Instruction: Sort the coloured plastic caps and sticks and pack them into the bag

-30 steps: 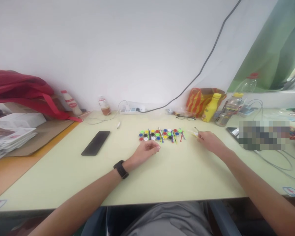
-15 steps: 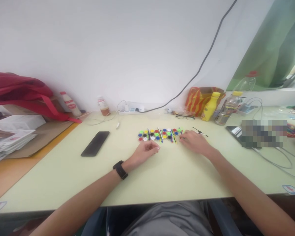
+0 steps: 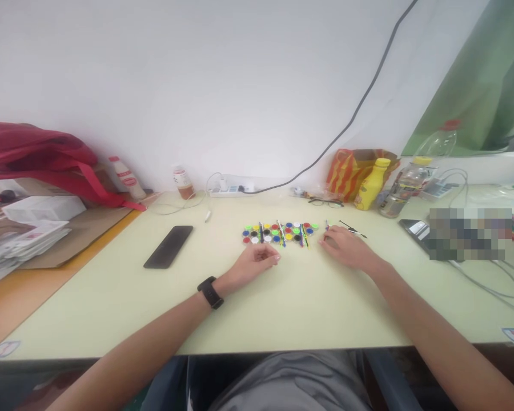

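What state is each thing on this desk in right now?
left hand: curled, resting on the table
right hand: palm down beside the paint pots
paint pots: lids on, in rows
phone: flat, screen dark
yellow bottle: upright, capped
black brush: lying behind the right hand

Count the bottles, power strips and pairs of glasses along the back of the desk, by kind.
Bottles: 5
Power strips: 1
Pairs of glasses: 1
Total: 7

Soft, even daylight fills the scene, brightest at the upper right. Shadows on the table point(image 3: 308, 308) are faint. Wide-angle distortion bends the edges; fine detail is slightly blurred.
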Tool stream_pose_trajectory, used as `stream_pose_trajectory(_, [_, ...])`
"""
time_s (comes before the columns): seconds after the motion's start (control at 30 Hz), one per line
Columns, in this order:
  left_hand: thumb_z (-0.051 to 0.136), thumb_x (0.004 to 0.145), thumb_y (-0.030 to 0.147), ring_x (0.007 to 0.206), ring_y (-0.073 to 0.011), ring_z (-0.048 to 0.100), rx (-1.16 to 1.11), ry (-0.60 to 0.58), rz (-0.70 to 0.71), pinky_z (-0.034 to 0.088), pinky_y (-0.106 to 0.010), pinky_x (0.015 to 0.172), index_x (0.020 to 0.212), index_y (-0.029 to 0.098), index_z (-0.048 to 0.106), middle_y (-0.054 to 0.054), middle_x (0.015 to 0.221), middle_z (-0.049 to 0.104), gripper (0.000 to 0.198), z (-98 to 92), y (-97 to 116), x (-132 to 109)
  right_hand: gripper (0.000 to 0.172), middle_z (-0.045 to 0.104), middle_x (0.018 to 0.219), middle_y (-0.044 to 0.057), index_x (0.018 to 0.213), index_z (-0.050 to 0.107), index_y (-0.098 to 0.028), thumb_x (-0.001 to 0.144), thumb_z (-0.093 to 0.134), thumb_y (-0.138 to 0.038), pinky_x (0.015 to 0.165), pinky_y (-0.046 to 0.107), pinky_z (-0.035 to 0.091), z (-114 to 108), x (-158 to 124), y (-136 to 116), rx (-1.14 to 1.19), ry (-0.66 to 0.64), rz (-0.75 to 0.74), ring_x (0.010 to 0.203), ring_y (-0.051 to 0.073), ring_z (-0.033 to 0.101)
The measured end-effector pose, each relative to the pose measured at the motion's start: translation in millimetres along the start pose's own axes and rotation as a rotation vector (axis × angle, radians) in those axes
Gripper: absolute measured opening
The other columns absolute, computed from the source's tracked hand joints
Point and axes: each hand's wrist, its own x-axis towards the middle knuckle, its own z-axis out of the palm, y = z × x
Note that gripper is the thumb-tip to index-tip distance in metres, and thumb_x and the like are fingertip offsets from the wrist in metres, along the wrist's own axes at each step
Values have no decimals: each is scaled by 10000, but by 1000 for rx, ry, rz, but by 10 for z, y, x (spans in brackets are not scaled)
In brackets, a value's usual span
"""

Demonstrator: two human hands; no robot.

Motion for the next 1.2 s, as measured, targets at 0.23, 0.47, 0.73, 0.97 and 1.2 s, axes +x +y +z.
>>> stream_pose_trajectory(0.23, [731,916,436,820,-151,632,13,-6,-6,485,-263,757,942,155,721,-49,870,694,282,-8,-30,4,295,691,1152,110,1146,682,-211,993,481,-362,958,445,456,107,107,296,-48,252,40,1122,311,570])
stream_pose_trajectory(0.47, [732,912,441,815,-155,632,36,-3,2,482,-268,754,936,155,724,-49,858,695,288,-11,-37,15,247,678,1074,135,974,731,-201,960,517,-323,871,470,442,271,297,463,-151,300,98,1046,331,536])
stream_pose_trajectory(0.73, [733,910,440,823,-161,641,33,-8,1,489,-276,765,946,158,727,-51,862,700,284,-7,-43,16,180,688,1109,115,992,679,-213,916,520,-177,833,442,424,315,311,470,-179,278,81,1069,317,539])
stream_pose_trajectory(0.97, [728,916,434,827,-159,643,48,-16,7,489,-276,777,940,167,727,-45,865,702,269,-10,-34,12,127,696,1118,103,983,610,-230,954,490,-203,817,427,412,274,327,459,-149,333,63,1053,309,553])
stream_pose_trajectory(1.2, [724,915,446,822,-162,643,55,-21,12,491,-283,776,937,164,728,-49,861,706,282,-11,-35,16,107,712,1074,100,972,589,-231,952,484,-235,835,421,426,223,330,442,-49,416,65,1005,296,585])
